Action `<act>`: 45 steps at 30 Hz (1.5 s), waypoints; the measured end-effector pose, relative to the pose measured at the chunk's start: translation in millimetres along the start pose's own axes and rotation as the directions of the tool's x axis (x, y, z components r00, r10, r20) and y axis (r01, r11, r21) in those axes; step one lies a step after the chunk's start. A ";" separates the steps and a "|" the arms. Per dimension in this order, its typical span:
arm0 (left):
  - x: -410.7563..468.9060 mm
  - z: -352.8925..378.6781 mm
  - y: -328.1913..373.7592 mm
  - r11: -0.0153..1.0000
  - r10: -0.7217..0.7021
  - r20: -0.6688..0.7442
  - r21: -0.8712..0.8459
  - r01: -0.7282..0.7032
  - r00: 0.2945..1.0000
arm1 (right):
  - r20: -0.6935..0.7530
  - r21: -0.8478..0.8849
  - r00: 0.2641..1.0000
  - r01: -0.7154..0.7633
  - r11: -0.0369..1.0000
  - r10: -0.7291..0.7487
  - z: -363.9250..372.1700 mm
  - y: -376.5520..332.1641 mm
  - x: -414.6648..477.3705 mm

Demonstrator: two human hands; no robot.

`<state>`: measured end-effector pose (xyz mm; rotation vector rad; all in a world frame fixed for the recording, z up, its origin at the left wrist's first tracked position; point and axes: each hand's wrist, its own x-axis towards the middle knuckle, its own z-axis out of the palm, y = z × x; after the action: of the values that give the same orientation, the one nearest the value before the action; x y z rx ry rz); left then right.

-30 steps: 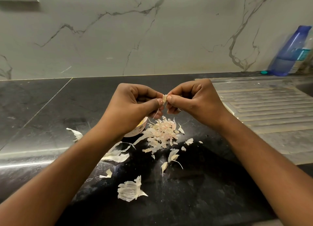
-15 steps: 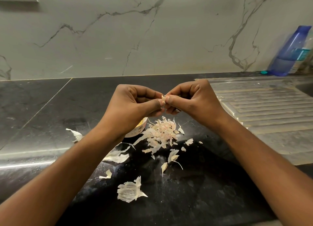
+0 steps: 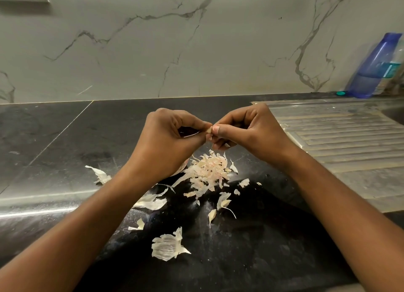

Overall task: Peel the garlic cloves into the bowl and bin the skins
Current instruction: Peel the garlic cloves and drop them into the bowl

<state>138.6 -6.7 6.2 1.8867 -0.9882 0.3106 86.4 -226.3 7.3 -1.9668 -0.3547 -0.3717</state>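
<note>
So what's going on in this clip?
A person is peeling a garlic clove, pinching it between the fingertips of the left hand and the right hand above a dark countertop. A pile of garlic skins lies right below the hands, with more scraps scattered toward the camera, so nothing has been binned yet. Only a sliver of the bowl shows behind the left hand. No bin is in view.
</note>
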 end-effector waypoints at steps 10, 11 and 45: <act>0.6 -1.7 -1.6 0.993 0.081 0.029 0.080 -0.083 0.996 | 0.001 0.031 1.000 -0.025 0.999 0.025 0.7 1.3 0.0; 0.7 -2.2 -1.7 0.994 0.082 0.032 0.071 -0.084 0.996 | -0.004 0.034 1.000 -0.021 0.999 0.021 1.2 1.3 0.0; 3.3 -3.1 -0.4 0.902 -0.168 0.077 -0.391 0.185 0.983 | -0.137 0.070 0.991 0.006 0.998 0.004 -8.3 -1.0 2.0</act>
<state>141.6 -5.7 9.5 1.5978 -0.8259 -0.0388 86.9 -233.3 12.2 -1.8616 -0.2768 -0.4860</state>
